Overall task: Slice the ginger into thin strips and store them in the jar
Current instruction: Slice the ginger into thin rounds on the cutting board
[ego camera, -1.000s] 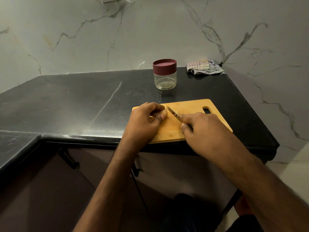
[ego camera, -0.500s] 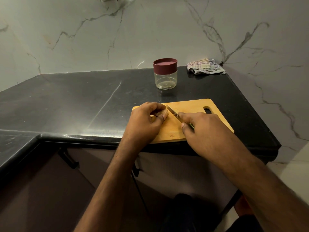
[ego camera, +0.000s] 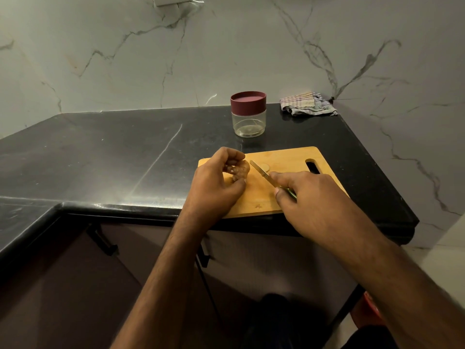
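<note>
From the head view, my left hand (ego camera: 214, 181) pinches the knobbly brown ginger root (ego camera: 240, 171) on the pale wooden cutting board (ego camera: 289, 157); my right hand (ego camera: 305, 195) grips the small green-handled knife (ego camera: 263, 173). I judge slicing barely begun: perhaps one slice (ego camera: 264, 167) lies cut. Next cut needs the blade brought against the root; the maroon-lidded clear jar (ego camera: 248, 113) waits closed on the black desk (ego camera: 113, 152).

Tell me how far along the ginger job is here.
Early. One round slice lies on the board. In hand: the left hand holds the ginger and the right hand holds the knife beside it. Left: cutting strips and filling the jar, which looks empty with its lid on.
</note>
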